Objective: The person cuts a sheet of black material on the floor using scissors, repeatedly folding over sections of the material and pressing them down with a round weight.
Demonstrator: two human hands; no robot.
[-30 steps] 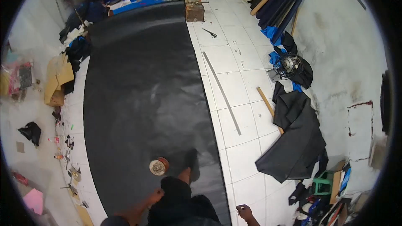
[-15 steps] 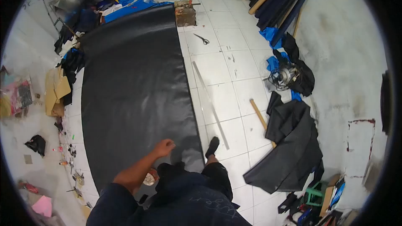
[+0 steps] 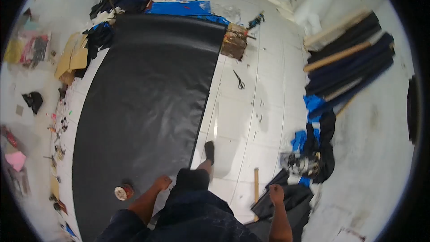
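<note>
The left hand (image 3: 162, 183) is held over the near part of a broad black sheet (image 3: 143, 98); whether the sheet is touched cannot be told. Its fingers are seen loosely bent, but how far they are closed, and whether anything is gripped, cannot be made out. The sheet is spread beneath this grip and far ahead of it. To the left of the left hand, a round tub (image 3: 121, 193) (pale on top, reddish at its side) is set on the sheet.

The right hand (image 3: 277, 193) is held well apart to the right, with its fingers curled inward; how tightly they are folded, and whether anything is enclosed, cannot be told. Crumpled black fabric (image 3: 301, 200) is seen below and around it, and a brown pole (image 3: 256, 183) is laid just to its left.

Between the two hands and ahead of them, a dark-covered foot (image 3: 209, 151) is placed beside the sheet's edge. Farther ahead, scissors (image 3: 240, 83) are left on the white floor tiles (image 3: 237, 121). Ahead and to the right of the right hand, fabric rolls (image 3: 345, 69) are piled.
</note>
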